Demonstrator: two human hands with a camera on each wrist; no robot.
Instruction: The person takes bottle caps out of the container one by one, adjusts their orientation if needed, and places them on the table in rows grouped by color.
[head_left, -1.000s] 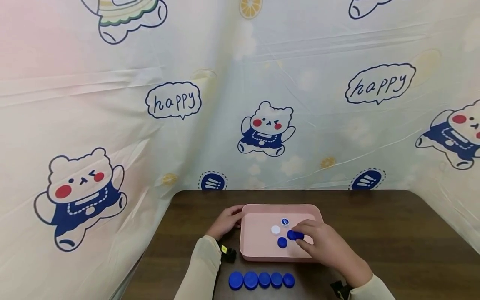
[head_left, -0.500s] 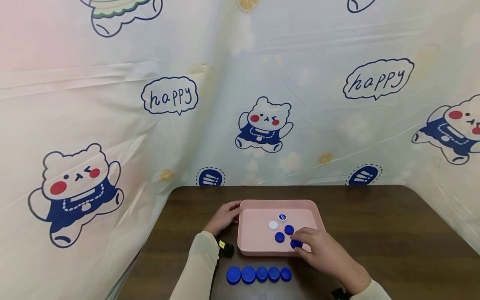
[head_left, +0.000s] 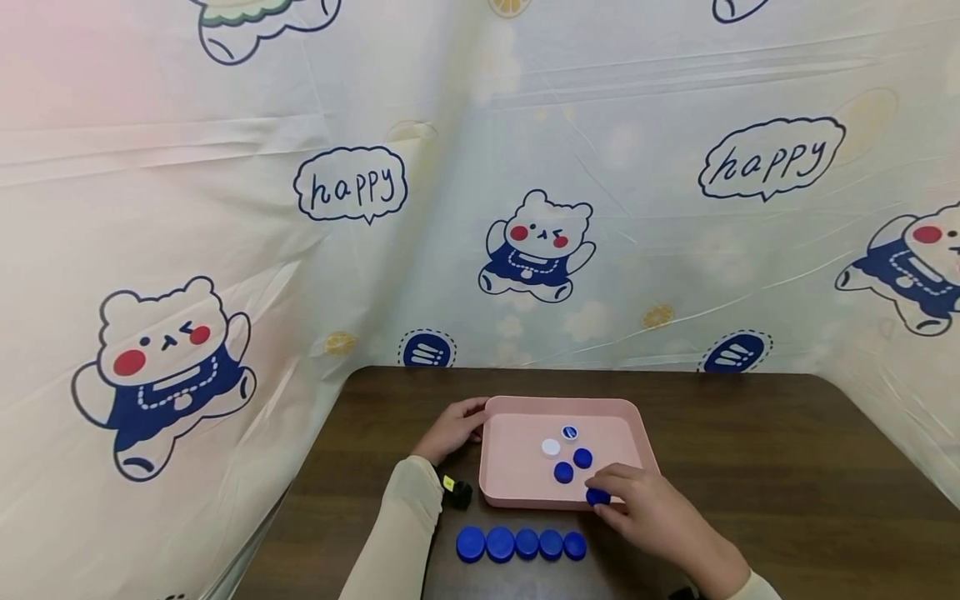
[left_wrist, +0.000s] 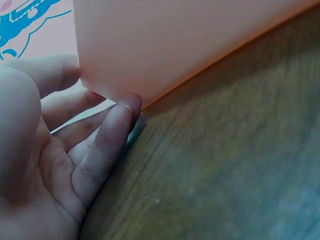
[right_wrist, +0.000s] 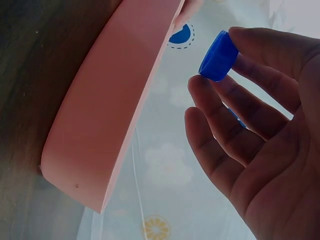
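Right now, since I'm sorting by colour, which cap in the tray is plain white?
The white cap, leftmost in the pink tray: the patterned cap is part blue, and the blue caps show no white.

head looks forward-down, wrists close; all share tray (head_left: 525, 473)

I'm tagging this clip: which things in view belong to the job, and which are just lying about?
Seemingly in the job:
Right hand, pinching a blue cap
Left hand, holding the pink tray
In it: two blue caps, a white cap, a blue-and-white cap
Row of five blue caps

Apparently background:
Printed cloth
Dark table
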